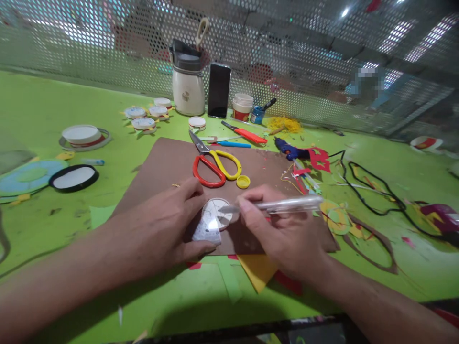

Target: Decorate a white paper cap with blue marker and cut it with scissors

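Observation:
My right hand (279,224) is closed around a clear-barrelled pen (287,205). The pen's tip reaches a round white disc (224,212) with dark lines drawn on it. From the other side, my left hand (168,220) grips a clear, shiny flat plastic piece (208,232) between thumb and fingers, its far end overlapping the disc. Brown card (158,172) lies beneath both hands. Just beyond them rest scissors (210,165) with one red and one yellow handle, beside a small yellow cap (243,181).
A red cutter (251,135) and a blue pen (233,144) lie behind the scissors. Farther back stand a white jug (188,91), a phone (219,91) and paint pots (243,106). A blue glue gun (292,150) with a black cord is right; a black-rimmed lid (73,177) lies left.

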`<action>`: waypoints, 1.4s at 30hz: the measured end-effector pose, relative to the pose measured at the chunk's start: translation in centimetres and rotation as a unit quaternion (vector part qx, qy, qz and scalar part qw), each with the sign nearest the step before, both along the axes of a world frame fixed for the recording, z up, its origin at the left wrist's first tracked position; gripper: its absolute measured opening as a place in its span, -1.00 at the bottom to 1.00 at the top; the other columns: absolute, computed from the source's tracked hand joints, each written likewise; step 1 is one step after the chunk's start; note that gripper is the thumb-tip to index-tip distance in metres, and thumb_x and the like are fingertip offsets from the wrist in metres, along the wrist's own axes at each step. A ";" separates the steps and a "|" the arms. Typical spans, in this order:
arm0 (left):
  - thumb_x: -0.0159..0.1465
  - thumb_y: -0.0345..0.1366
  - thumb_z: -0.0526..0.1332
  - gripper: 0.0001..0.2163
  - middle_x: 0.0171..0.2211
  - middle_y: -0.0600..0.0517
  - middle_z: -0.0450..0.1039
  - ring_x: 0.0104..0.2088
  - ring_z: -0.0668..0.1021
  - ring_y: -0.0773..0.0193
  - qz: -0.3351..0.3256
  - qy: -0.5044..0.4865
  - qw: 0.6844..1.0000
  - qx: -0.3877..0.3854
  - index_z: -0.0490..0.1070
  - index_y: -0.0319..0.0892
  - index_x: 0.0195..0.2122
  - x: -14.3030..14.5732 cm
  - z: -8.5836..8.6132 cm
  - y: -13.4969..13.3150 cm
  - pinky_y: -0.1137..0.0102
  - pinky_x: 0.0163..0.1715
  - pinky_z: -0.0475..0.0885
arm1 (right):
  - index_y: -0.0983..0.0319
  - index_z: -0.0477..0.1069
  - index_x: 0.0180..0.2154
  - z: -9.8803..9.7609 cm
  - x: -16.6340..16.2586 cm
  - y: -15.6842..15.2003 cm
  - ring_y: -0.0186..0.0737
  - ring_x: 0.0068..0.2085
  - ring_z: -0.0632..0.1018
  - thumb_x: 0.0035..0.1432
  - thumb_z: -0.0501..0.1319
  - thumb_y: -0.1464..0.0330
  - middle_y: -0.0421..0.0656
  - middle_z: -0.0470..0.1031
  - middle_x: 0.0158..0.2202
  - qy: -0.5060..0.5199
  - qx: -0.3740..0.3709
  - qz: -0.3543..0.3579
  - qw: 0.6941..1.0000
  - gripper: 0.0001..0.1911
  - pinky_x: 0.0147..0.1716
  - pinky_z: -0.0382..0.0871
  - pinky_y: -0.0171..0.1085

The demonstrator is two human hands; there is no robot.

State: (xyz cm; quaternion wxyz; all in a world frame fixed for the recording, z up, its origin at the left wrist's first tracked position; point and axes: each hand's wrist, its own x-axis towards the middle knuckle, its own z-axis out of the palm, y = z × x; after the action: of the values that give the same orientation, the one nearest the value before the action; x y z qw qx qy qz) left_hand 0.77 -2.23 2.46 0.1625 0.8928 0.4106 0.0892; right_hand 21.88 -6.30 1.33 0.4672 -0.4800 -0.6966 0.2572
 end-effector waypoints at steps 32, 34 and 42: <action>0.22 0.14 0.24 -0.36 0.22 -0.12 0.35 0.00 0.59 -0.12 0.018 0.063 0.997 -0.049 0.32 0.05 0.30 -2.4 1.2 2.0 0.15 -0.12 0.51 | 0.36 0.41 0.04 -1.3 1.0 1.5 -0.04 -0.01 0.58 0.29 0.21 0.45 0.08 0.59 -0.02 -0.106 -0.009 0.090 0.990 -0.70 0.02 0.45 -0.09; 0.23 0.12 0.24 -0.37 0.21 -0.12 0.35 -0.02 0.59 -0.08 0.013 0.062 0.997 -0.051 0.30 0.05 0.31 -2.4 1.2 2.0 0.15 -0.11 0.51 | 0.36 0.40 0.07 -1.3 0.9 1.5 0.00 0.03 0.55 0.26 0.25 0.43 0.09 0.57 0.02 -0.115 -0.016 0.105 0.988 -0.66 0.04 0.44 -0.06; 0.26 0.08 0.23 -0.44 0.16 -0.09 0.40 -0.04 0.59 -0.04 0.000 0.050 0.998 -0.042 0.34 0.09 0.27 -2.4 1.1 1.9 0.19 -0.13 0.50 | 0.35 0.37 0.14 -1.0 0.7 1.6 0.02 0.05 0.51 0.18 0.39 0.39 0.06 0.54 0.07 -0.195 -0.006 0.136 0.971 -0.49 0.07 0.42 -0.05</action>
State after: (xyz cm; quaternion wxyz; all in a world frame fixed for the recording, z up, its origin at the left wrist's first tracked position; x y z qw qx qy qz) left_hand -1.67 -0.33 3.58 0.1793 0.8883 0.4219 0.0273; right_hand 22.56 -4.72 0.28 0.2804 -0.4245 -0.8313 0.2237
